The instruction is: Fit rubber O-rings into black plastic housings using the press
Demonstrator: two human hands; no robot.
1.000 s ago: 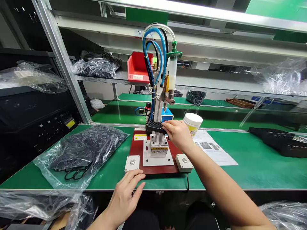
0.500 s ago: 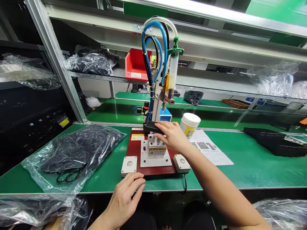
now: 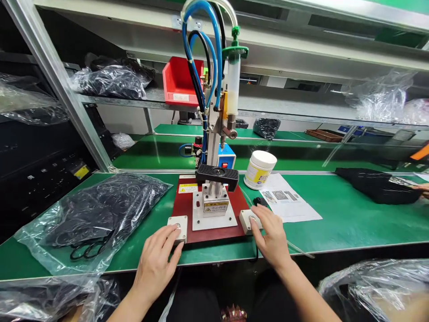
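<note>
A dispensing machine (image 3: 214, 112) with blue hoses and a white syringe stands on a red base plate (image 3: 182, 208). A black ribbed part (image 3: 217, 175) rests on its fixture under the nozzle. My left hand (image 3: 157, 261) lies flat with fingertips on the left white button box (image 3: 177, 226). My right hand (image 3: 272, 237) lies with fingers stretched onto the right white button box (image 3: 247, 220). Neither hand holds anything.
A clear bag of black rings (image 3: 100, 214) lies at left on the green bench (image 3: 351, 223). A white jar (image 3: 259, 169) and a printed sheet (image 3: 288, 203) sit right of the machine. Black parts (image 3: 372, 185) lie far right, a red bin (image 3: 179, 80) on the shelf.
My right hand let go of the black part on the fixture and came down to the right button box. My left hand slid forward onto the left button box.
</note>
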